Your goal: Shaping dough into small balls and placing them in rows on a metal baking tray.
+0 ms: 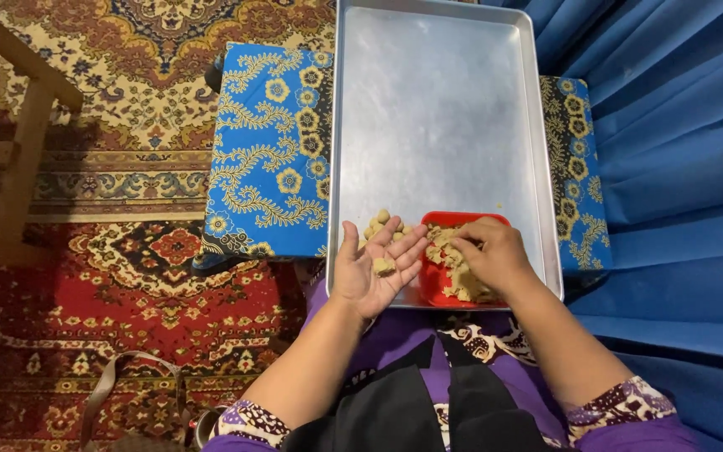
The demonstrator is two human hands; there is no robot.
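Note:
My left hand (374, 268) lies palm up over the near edge of a large metal baking tray (437, 109), with a small lump of beige dough (383, 265) resting on the palm. My right hand (495, 251) reaches into a red square container (438, 283) of crumbly beige dough (466, 289), fingers pinching at the dough. Several small dough balls (381, 223) sit on the tray just beyond my left fingertips.
The tray rests on a blue cushion with a yellow floral pattern (269, 151). Blue fabric (679, 151) hangs at the right. A patterned red and cream carpet (85, 293) covers the floor, a wooden frame (23, 125) stands at the far left, and a bag strap (110, 385) lies near my lap.

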